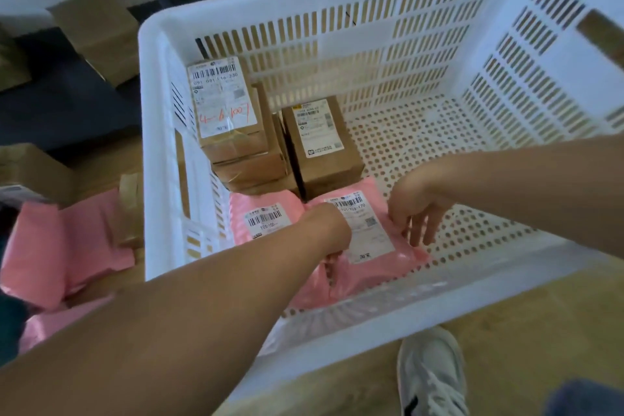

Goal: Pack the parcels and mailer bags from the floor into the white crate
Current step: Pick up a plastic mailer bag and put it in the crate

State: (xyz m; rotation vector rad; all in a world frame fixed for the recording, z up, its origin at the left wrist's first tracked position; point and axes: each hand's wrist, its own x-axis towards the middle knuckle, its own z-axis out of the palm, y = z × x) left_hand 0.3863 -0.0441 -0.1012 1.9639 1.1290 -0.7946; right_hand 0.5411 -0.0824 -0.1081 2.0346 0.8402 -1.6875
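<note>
A glossy pink mailer bag lies flat at 6 o'clock on the perforated floor of the white crate. The left hand grips its 9 o'clock edge and the right hand pinches its 3 o'clock edge. Its white label reads 101-703-170; the finer print is blurred. At 11 o'clock, the top brown box shows 091-116-230 and, handwritten in red, 4-6 1007. The left fingers are mostly hidden.
</note>
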